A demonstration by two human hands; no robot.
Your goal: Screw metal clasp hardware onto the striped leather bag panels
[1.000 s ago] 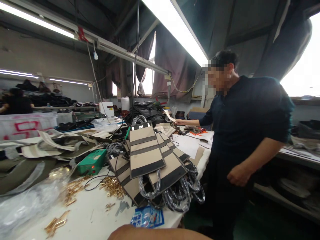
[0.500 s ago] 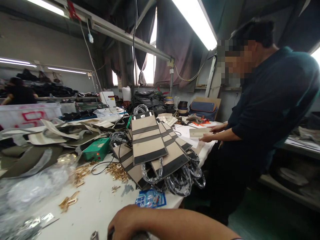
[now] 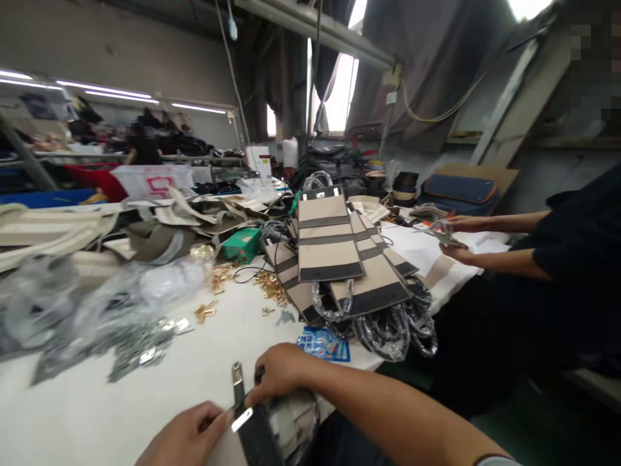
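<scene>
At a white table, both hands grip a beige and black panel beside a metal-tipped strap.

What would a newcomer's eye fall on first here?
First, the overlapping pile of beige-and-black flat panels with plastic-wrapped loop handles, near centre. Next, the green box and scattered gold-coloured metal pieces, left of that pile. Then, nearest the camera, the person's left hand and right hand on a beige-and-black piece with a shiny plate.
</scene>
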